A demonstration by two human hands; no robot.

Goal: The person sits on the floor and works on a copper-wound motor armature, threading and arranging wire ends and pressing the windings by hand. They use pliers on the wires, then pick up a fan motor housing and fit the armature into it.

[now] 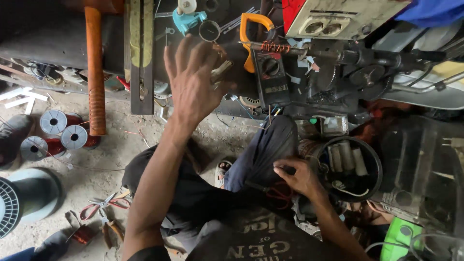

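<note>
A: Item one, largest: the winder [348,63], dark metal, along the bench's near edge, right half. A copper coil [274,47] sits on its shaft, toward the shaft's left end.

B: Item two?

A: Motor stator [350,166], round and black, beside the right knee, below the bench's near edge. Pale sleeves line its bore.

B: Meter?

A: Clamp meter [268,58], orange jaw, black body, lying on the bench just left of the coil.

B: Hands?

A: Left hand [193,82], fingers spread and closed on nothing, raised over the bench's near edge, just left of the meter; whether a fingertip touches the small piece there I cannot tell. Right hand [299,176], fingertips pinched together on thin red wire [278,193] against the dark cloth over the knee, just left of the stator.

B: Small items?

A: Three spools [53,133], grey caps, on the floor at far left. Scissors [99,207], red handles, on the floor by the left elbow.

B: Handling note?

A: My judgement: keep the pinch on the wire light and steady so the strand neither kinks nor slips, and bring the left hand down squarely, clear of the meter and the coil.
</note>
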